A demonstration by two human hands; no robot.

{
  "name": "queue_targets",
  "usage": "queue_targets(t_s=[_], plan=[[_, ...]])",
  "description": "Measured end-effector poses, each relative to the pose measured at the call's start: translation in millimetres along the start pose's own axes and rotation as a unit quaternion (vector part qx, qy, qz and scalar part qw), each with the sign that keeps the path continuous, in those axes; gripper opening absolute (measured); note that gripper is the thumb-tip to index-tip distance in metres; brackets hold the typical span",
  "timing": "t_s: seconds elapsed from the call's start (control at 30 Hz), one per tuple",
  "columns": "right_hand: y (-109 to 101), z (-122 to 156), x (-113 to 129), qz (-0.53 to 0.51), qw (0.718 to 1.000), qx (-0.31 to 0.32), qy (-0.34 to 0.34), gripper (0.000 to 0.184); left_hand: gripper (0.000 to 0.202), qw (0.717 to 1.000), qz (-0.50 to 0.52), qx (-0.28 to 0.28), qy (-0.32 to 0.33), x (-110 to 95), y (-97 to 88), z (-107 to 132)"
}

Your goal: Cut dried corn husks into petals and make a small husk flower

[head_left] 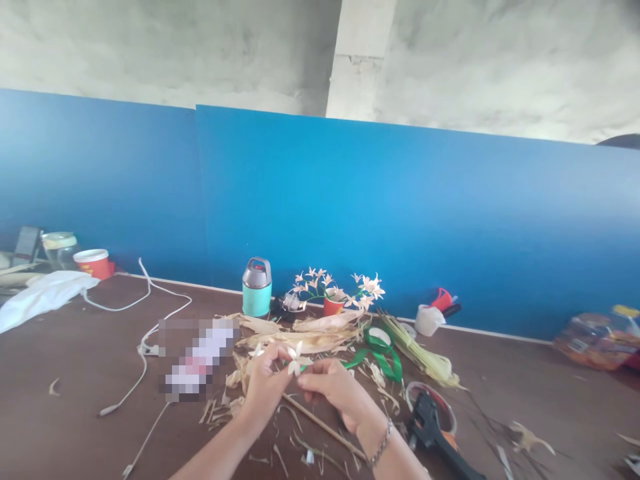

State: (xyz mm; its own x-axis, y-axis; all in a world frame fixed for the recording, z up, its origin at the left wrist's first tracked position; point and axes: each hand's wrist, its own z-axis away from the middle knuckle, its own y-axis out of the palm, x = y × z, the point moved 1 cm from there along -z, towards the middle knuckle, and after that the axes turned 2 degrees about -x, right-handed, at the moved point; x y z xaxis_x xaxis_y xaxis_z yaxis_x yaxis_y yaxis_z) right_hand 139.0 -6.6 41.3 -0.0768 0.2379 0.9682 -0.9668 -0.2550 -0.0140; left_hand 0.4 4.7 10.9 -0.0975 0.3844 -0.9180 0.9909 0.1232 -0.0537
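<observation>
Between my hands is a small cream flower [298, 359] with pointed petals, apparently of dried husk, with a bit of green just below it. My left hand [265, 385] is closed in a pinch at the flower's left side. On the other side, the fingers of my right hand [333, 388] pinch near the green bit; a green tape [356, 359] runs out behind that hand toward its roll [379, 337]. The exact grip of the right fingertips is hidden. A thin stick [325, 425] lies on the table below the hands.
Dried corn husks [300, 341] and scraps lie behind the hands. Finished flowers [367, 290] stand by a red cup [333, 305], near a turquoise flask [257, 297]. A black glue gun [435, 433], tape ring [450, 408] and pale stalk bundle [420, 353] are right; white cables [145, 353] left.
</observation>
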Motion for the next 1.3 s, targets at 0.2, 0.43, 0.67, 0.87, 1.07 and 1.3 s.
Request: queue_targets(t_s=[0.2, 0.43, 0.67, 0.87, 1.07, 1.3], plan=[[-7.0, -3.2, -3.1, 0.042, 0.999, 0.01, -0.015, 0.013, 0.009, 1.0, -0.008, -0.001, -0.012, 1.6, -0.2, -1.2], [-9.1, 20.6, 24.9, 0.342, 0.892, -0.162, -0.247, 0.009, 0.007, 0.989, -0.12, -0.051, 0.065, -6.4, -0.3, -0.8], [17.1, 26.5, 13.8, 0.498, 0.741, -0.247, -0.378, 0.01, 0.015, 0.963, -0.223, -0.065, 0.135, -4.4, 0.3, 2.6], [20.7, 22.7, 4.4, 0.514, 0.715, -0.274, -0.387, 0.008, 0.014, 0.949, -0.273, -0.061, 0.144, -8.3, 0.5, 5.0], [24.6, 22.0, 2.6, 0.511, 0.72, -0.247, -0.398, 0.009, 0.014, 0.95, -0.269, -0.058, 0.151, -9.7, 0.4, 6.8], [26.3, 19.9, 0.7, 0.516, 0.722, -0.225, -0.403, 0.01, 0.014, 0.956, -0.236, -0.046, 0.168, -10.1, -0.3, 8.4]])
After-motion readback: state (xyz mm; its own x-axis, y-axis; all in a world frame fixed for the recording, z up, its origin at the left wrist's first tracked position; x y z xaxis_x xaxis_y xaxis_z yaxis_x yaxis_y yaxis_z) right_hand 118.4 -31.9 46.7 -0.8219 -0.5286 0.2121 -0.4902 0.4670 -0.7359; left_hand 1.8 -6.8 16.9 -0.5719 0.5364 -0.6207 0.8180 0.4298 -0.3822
